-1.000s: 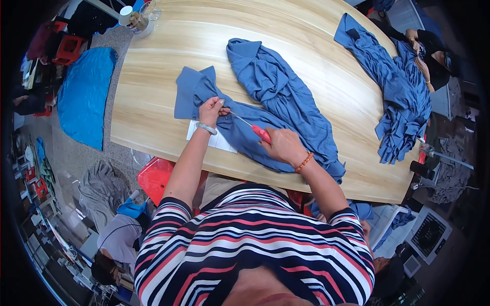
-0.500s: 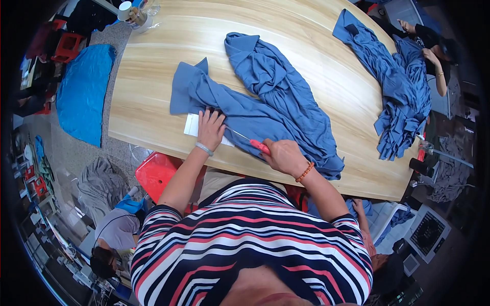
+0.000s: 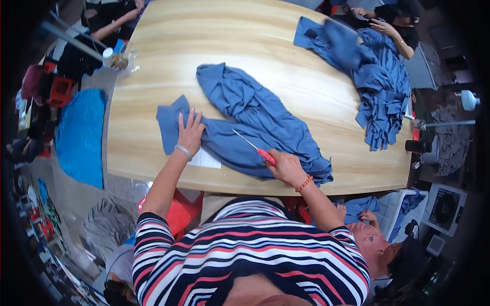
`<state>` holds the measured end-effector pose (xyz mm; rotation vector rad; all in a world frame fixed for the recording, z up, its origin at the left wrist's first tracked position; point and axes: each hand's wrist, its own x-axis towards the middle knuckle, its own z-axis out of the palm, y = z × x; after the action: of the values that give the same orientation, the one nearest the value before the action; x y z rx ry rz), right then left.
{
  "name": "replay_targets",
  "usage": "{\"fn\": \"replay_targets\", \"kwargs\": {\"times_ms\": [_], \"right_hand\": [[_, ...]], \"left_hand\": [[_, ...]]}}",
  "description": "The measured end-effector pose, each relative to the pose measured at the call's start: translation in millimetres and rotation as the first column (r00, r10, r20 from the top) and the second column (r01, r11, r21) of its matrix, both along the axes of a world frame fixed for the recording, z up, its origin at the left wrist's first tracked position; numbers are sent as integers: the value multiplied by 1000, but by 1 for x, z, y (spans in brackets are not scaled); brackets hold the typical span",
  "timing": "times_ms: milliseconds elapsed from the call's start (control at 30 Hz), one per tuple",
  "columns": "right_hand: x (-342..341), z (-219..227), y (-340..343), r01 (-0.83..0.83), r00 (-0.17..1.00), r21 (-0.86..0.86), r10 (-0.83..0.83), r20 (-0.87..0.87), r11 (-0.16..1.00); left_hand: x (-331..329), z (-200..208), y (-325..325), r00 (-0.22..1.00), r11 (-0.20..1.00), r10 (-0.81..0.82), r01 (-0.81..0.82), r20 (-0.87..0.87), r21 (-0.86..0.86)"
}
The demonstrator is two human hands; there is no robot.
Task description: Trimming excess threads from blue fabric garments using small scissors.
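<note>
A blue fabric garment [image 3: 265, 117] lies crumpled on the wooden table in front of me, with two long folded parts joined at the right. My left hand [image 3: 191, 133] rests with its fingers spread on the flat left end of the nearer part. In my right hand [image 3: 287, 167] is a red-handled awl-like tool [image 3: 266, 157] with a thin metal shaft. The shaft points up and left over the nearer fabric; I cannot tell whether its tip touches. A white sheet of paper [image 3: 206, 159] shows partly from under the fabric beside my left wrist.
At the far right a co-worker's hands [image 3: 385, 29] are beside another pile of blue fabric [image 3: 383, 86]. A clear cup with small things [image 3: 120, 61] stands at the table's far left edge. Nearer me are a red stool [image 3: 181, 211] and, at right, a seated person in pink [image 3: 368, 245].
My left hand has moved farther up the fabric, and more of the paper shows. The tool's tip is now farther from that hand. Fabric in the co-worker's pile has been lifted and is blurred.
</note>
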<state>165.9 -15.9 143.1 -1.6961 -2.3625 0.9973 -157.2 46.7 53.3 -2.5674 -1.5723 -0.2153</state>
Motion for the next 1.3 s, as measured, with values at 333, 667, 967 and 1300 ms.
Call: {"fn": "replay_targets", "kwargs": {"times_ms": [333,667,967,1300], "right_hand": [[78,-21,3,514,858,35,-514,-17,857],[96,-47,4,702,711,-34,-698,84,711],[74,-64,-3,700,694,46,-694,191,712],[79,-67,-3,633,733,174,-657,179,754]], "left_hand": [[-4,86,13,497,800,347,286,795,-528],[56,337,165,21,957,-190,227,981,181],[-13,351,285,72,898,-410,-144,909,416],[-36,38,253,910,997,-36,61,412,-46]]}}
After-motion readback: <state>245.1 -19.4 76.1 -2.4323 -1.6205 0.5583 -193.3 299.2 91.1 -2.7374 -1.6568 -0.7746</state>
